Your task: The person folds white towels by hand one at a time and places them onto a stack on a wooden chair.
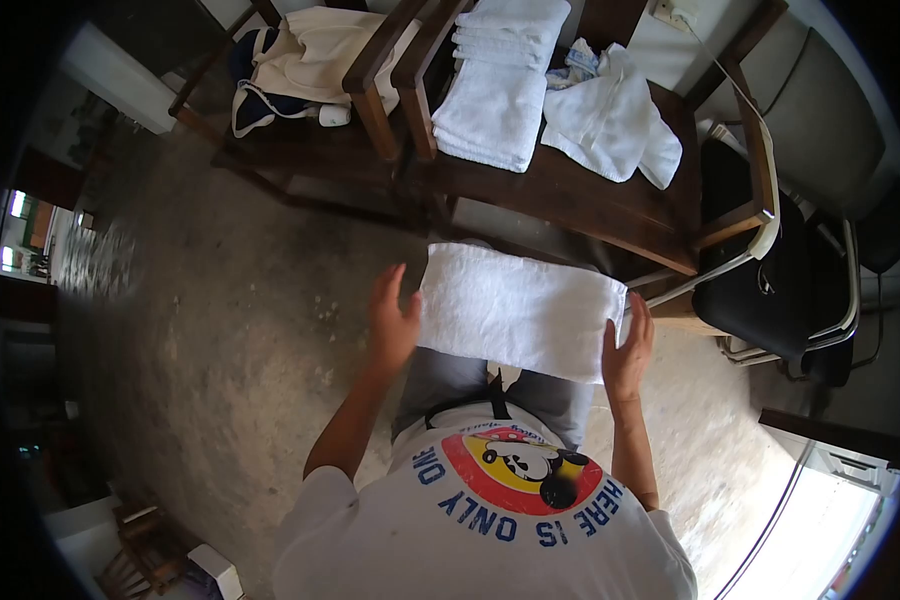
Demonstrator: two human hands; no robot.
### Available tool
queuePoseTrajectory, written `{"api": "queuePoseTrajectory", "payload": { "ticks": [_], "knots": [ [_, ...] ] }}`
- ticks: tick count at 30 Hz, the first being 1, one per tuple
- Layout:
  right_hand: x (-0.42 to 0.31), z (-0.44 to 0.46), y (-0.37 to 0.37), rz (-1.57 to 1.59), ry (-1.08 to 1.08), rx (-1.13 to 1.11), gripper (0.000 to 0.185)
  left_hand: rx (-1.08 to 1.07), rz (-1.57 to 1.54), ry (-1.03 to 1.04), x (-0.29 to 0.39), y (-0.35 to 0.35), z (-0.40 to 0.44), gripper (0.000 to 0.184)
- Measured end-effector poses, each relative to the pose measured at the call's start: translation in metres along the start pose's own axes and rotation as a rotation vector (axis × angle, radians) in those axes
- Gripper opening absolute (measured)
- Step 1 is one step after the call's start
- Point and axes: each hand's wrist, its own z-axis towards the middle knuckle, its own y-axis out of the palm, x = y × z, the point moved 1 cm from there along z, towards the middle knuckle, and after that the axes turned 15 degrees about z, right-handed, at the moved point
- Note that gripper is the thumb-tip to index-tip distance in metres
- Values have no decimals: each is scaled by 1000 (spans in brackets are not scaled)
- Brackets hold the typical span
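Note:
A white towel (520, 308) lies spread out flat over my knees, its long side running left to right. My left hand (394, 322) is just beyond the towel's left edge, fingers apart and holding nothing. At the towel's right edge is my right hand (628, 352), thumb and fingers apart on either side of the corner, with no grip visible. On the wooden bench in front of me sit a stack of folded white towels (492, 95) and, to its right, a loosely crumpled white towel (610, 118).
A wooden chair (310, 150) on the left holds beige and dark blue cloth (320, 62). Black chairs with metal frames (770, 290) stand at the right. A cable (715, 60) hangs from a wall socket (674, 14). Concrete floor (220, 330) surrounds my legs.

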Motion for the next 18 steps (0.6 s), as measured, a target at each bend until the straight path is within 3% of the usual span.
{"api": "queuePoseTrajectory", "payload": {
  "ticks": [1,2,5,10,18],
  "knots": [
    [-11,-1,5,43,46,-87,62,95,109,167,29,-7,-2,53],
    [-31,2,11,-11,9,-146,64,192,214,335,56,-10,-5,53],
    [-69,4,38,-58,-40,-280,68,98,303,507,104,3,-12,57],
    [-33,-26,81,-305,-56,-525,63,-74,604,590,80,47,-24,59],
    [-10,-33,45,-184,112,-382,64,9,447,439,54,37,-19,63]
  ]
}}
